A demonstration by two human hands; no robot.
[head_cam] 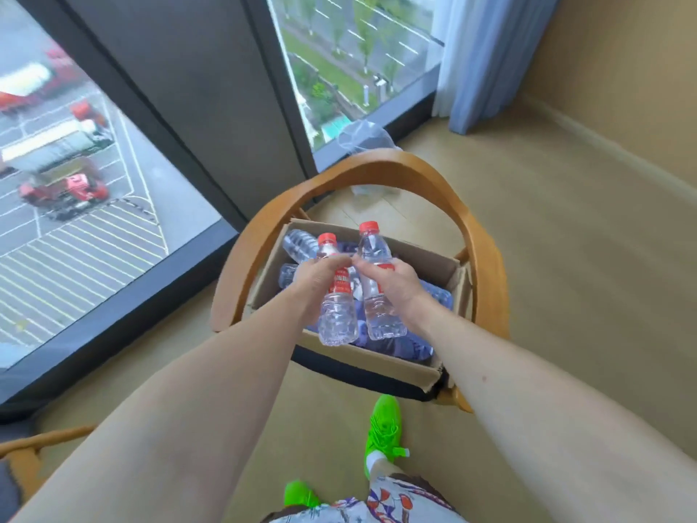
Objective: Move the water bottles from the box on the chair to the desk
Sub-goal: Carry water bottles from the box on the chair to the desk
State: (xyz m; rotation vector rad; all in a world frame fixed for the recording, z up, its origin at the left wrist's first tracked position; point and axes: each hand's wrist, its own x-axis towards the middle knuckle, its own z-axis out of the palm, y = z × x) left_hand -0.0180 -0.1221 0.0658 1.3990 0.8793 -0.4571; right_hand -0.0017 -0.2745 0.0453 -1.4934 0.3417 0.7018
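A cardboard box [381,362] sits on a round wooden chair [377,169] by the window. Inside it lie several clear water bottles [300,243] on their sides. My left hand [315,275] grips a red-capped, red-labelled water bottle [337,318] upright above the box. My right hand [392,279] grips a second red-capped water bottle [379,315] right beside the first. Both held bottles hang clear of the box contents. The desk is out of view.
Floor-to-ceiling windows [75,183] run along the left and back. A blue curtain [490,58] hangs at the back right. A clear plastic bag [364,135] lies behind the chair. Another wooden chair edge [34,443] shows at lower left. My green shoes [383,432] stand before the chair.
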